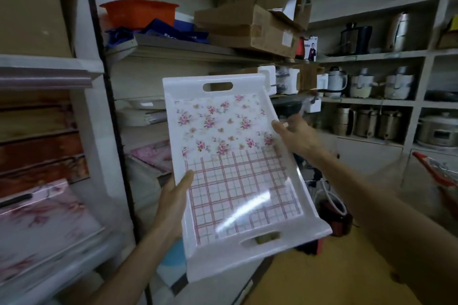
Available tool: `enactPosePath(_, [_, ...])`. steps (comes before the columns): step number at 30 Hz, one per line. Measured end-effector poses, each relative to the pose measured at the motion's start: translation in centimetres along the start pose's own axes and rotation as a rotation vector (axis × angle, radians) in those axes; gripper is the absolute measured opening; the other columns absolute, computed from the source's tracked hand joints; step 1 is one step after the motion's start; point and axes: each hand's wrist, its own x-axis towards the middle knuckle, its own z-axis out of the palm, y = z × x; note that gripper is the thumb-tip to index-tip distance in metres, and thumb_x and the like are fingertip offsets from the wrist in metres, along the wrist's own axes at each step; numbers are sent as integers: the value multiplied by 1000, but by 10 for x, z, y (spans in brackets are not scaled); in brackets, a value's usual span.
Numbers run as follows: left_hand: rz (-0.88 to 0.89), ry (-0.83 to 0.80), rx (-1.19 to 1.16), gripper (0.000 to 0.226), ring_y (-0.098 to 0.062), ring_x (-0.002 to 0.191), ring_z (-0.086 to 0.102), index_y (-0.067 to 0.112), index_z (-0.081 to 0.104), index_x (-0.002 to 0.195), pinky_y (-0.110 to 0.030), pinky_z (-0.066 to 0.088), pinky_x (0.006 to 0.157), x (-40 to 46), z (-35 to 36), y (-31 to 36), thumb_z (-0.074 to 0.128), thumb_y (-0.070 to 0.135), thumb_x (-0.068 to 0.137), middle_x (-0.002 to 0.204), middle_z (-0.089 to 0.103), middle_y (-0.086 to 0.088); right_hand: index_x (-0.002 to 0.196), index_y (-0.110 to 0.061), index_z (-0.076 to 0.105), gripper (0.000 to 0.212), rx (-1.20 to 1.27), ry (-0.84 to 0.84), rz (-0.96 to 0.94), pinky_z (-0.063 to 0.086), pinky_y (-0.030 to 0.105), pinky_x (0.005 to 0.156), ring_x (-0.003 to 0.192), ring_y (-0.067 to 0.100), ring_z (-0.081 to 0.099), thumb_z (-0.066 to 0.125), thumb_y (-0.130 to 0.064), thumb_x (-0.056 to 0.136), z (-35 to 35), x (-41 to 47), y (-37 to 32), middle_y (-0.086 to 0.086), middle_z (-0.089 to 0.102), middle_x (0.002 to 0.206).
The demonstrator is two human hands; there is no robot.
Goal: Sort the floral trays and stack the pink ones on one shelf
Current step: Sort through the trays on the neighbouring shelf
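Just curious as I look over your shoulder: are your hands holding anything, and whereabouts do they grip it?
A white floral tray, held by its two long side rims: left hand on the left rim, right hand on the right rim.

An orange basin (pixel 138 13) sits on the far upper shelf beside blue cloth (pixel 173 31), with cardboard boxes (pixel 252 25) to its right; kitchen appliances (pixel 366 82) fill the right-hand shelves, and a red cart (pixel 438 173) stands at the right edge
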Motion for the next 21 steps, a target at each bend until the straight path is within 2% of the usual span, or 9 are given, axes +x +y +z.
enactPosePath(2, [3,13,13,29,-22,111,64,25,61,125,-45,48,101,-14,-11,-5,56,29,96,119,69,1,131,-10,46,64,29,-7,0,54,41,82,101,25,62,45,-60,92,14,-10,3,8,61,120])
enactPosePath(4, [0,27,40,30,-19,111,65,26,62,124,-44,47,102,-24,-23,-9,57,32,95,119,69,3,123,-8,50,59,74,-5,14,54,48,87,101,29,63,38,-58,95,27,-18,5,10,63,113])
enactPosePath(8, [15,39,92,32,-12,101,70,25,62,125,-35,56,89,-39,-44,-8,56,34,96,113,72,4,97,-7,58,51,122,7,-15,54,43,73,82,26,61,33,-52,100,51,-33,1,5,60,84])
enactPosePath(10, [38,86,120,34,-15,108,67,25,61,127,-42,51,99,-45,-54,-4,56,35,95,117,71,4,100,-5,58,52,157,-1,-22,54,41,71,82,25,62,32,-51,101,62,-40,-5,7,62,87])
enactPosePath(12, [69,112,157,34,-16,110,66,27,61,127,-44,49,101,-51,-65,1,54,37,96,118,71,4,107,-2,60,56,171,-2,-37,55,39,70,83,25,63,31,-51,100,74,-44,-11,11,65,94])
enactPosePath(14, [100,143,197,35,-13,110,66,28,60,128,-41,50,100,-57,-78,3,51,38,97,118,71,6,105,-1,60,54,172,-16,-53,48,30,59,74,21,60,32,-48,102,88,-48,-18,9,63,87])
enactPosePath(16, [120,181,214,35,-12,110,66,27,60,130,-39,50,100,-65,-94,3,51,38,97,118,71,7,100,-3,60,50,189,-38,-86,45,28,53,68,18,57,32,-44,103,106,-56,-26,6,60,80])
enactPosePath(19, [131,260,231,36,-10,117,61,27,58,131,-36,45,105,-77,-125,-1,52,38,97,123,67,9,99,-6,56,43,233,-92,-108,50,33,58,71,19,58,32,-41,104,140,-74,-38,4,59,80])
enactPosePath(21, [119,312,247,39,-9,119,59,28,57,133,-37,42,108,-87,-148,-3,52,41,96,127,65,9,104,-5,56,45,253,-128,-112,56,42,69,80,25,63,31,-42,104,166,-86,-45,10,64,89])
